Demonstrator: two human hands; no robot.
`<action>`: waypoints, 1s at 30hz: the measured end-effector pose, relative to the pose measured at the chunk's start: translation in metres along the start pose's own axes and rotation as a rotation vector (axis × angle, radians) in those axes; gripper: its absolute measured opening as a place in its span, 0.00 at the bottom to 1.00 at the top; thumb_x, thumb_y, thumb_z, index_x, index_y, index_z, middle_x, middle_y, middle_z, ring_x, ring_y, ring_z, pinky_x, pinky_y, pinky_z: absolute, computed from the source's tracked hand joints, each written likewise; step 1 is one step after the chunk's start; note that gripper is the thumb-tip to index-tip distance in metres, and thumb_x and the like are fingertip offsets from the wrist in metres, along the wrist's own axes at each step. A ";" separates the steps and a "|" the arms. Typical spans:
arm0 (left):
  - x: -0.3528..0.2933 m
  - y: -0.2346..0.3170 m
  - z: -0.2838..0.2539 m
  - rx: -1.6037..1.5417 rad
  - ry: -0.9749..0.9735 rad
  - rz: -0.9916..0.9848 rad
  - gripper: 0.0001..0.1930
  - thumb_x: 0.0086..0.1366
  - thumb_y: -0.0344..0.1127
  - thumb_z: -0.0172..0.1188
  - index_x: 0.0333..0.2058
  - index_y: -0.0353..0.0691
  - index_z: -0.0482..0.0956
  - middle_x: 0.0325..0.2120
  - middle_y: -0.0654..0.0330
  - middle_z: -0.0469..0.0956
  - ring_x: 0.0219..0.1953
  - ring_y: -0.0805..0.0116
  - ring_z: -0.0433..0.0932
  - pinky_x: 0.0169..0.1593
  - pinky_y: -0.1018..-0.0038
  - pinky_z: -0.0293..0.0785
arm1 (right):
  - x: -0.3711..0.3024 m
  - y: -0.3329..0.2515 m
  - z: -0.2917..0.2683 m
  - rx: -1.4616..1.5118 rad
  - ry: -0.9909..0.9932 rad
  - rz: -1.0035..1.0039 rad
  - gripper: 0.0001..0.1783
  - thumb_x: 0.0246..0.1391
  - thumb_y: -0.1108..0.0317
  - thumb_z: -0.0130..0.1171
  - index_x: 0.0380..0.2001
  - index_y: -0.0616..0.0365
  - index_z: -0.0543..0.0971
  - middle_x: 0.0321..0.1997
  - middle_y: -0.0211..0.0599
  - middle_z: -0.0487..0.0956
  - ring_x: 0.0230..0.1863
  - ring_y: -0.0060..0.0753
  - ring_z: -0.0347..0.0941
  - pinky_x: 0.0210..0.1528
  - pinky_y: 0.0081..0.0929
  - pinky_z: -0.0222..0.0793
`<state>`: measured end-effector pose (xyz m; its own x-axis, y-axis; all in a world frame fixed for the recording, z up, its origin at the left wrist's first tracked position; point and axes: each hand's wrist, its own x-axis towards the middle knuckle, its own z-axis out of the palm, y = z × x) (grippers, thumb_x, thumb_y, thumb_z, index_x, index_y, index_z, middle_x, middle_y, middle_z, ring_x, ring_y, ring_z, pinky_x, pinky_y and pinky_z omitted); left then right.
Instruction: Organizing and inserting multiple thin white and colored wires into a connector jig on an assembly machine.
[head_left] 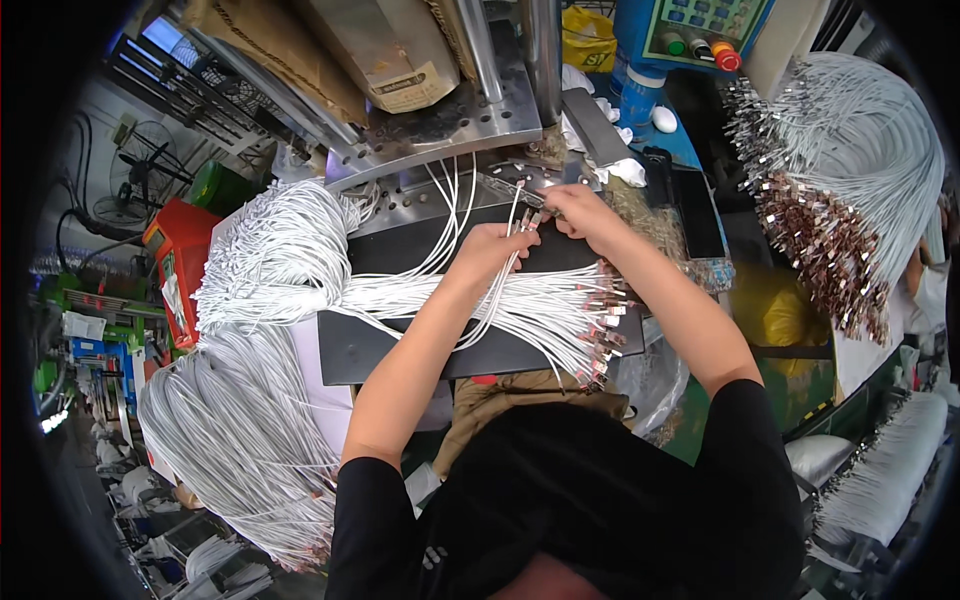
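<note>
My left hand (490, 252) is closed around a few white cables (496, 285), whose metal plug ends stick out past the fingers. Close beside those plugs, my right hand (582, 216) is closed in a pinch; what lies between its fingertips is too small to make out. Below both hands a thick bundle of white cables (440, 296) lies across a black board (350, 350), with its metal and reddish-brown plugs (605, 320) fanned out at the right. Several cables (452, 215) run up to the metal press bed (395, 208) behind my left hand.
A steel press plate (440, 150) overhangs the far side. Coiled white cables (275, 250) and another cable heap (240, 440) lie at left. A control panel with buttons (700, 45) stands at far right, above a dark phone-like slab (698, 212). More cables (850, 150) hang at right.
</note>
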<state>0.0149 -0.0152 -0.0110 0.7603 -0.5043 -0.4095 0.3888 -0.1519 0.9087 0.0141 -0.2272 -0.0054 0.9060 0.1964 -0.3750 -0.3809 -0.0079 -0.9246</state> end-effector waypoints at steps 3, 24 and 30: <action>-0.002 0.004 0.005 0.054 -0.014 -0.022 0.12 0.67 0.39 0.64 0.38 0.34 0.83 0.28 0.64 0.80 0.26 0.78 0.73 0.32 0.81 0.69 | 0.001 0.013 0.007 0.028 0.128 -0.121 0.20 0.62 0.59 0.52 0.46 0.62 0.82 0.24 0.27 0.76 0.20 0.17 0.65 0.19 0.21 0.57; -0.001 0.004 -0.007 0.005 -0.070 -0.070 0.13 0.69 0.41 0.62 0.36 0.36 0.85 0.20 0.69 0.75 0.22 0.80 0.70 0.27 0.81 0.64 | -0.002 0.015 -0.002 -0.274 0.094 -0.238 0.21 0.52 0.66 0.61 0.48 0.65 0.81 0.34 0.39 0.84 0.35 0.25 0.80 0.41 0.25 0.73; -0.003 0.015 -0.007 -0.007 -0.168 -0.091 0.13 0.69 0.42 0.61 0.36 0.37 0.85 0.21 0.69 0.75 0.23 0.79 0.70 0.29 0.81 0.66 | -0.004 0.021 0.002 -0.302 0.011 -0.356 0.22 0.52 0.65 0.63 0.48 0.66 0.81 0.35 0.38 0.85 0.36 0.25 0.80 0.41 0.25 0.73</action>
<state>0.0221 -0.0099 0.0029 0.6241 -0.6239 -0.4704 0.4562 -0.1978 0.8676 0.0022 -0.2259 -0.0236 0.9731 0.2286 -0.0299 0.0235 -0.2272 -0.9736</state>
